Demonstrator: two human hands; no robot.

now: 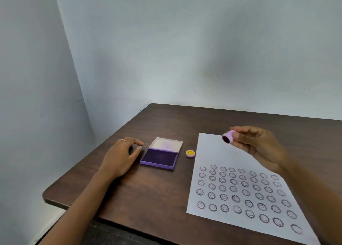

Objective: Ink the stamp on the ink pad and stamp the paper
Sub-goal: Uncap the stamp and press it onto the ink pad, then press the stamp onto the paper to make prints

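Note:
My right hand [257, 144] holds a small round pink stamp [228, 136] in its fingertips, lifted above the top of the white paper [212, 150], with the inked face tilted toward the left. The paper carries several rows of purple smiley prints on its lower half. The purple ink pad [159, 158] lies open to the left of the paper, its clear lid tipped back. My left hand [120, 156] rests on the table just left of the pad, fingers loosely curled and apart, holding nothing.
A small round cap with a yellow smiley [190, 153] sits between the pad and the paper. The dark wooden table [148, 193] stands in a corner of pale walls; its left and front edges are near my left forearm.

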